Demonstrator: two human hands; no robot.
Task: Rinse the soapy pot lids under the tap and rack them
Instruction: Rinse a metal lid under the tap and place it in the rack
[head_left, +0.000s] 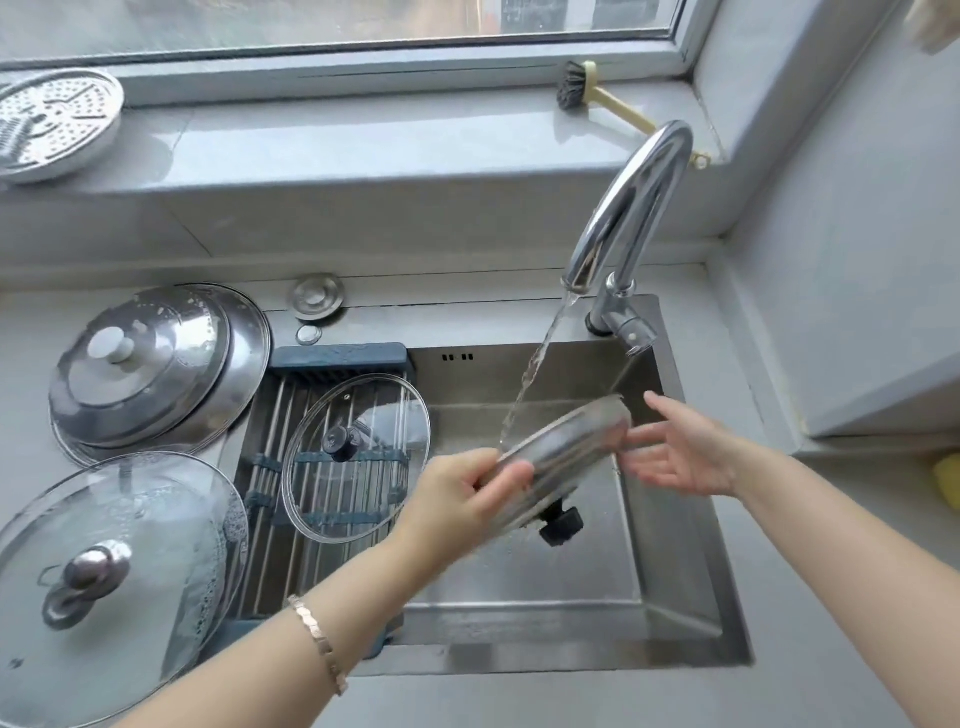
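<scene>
My left hand (462, 496) grips the near rim of a glass pot lid (566, 449) tilted over the sink, its black knob (561, 525) pointing down. Water from the chrome tap (631, 208) runs onto the lid's upper face. My right hand (675, 454) is open, its fingers straight and touching the lid's right edge. A second glass lid with a black knob (356, 457) lies on the roll-up rack (270, 499) over the sink's left part. A soapy steel lid (156, 369) and a soapy glass lid (104, 577) rest on the counter at left.
The steel sink (675, 613) lies below the lid. A perforated steamer plate (57, 124) and a dish brush (597, 93) sit on the window sill. A yellow sponge (948, 480) shows at the right edge. A small round cap (317, 297) sits behind the rack.
</scene>
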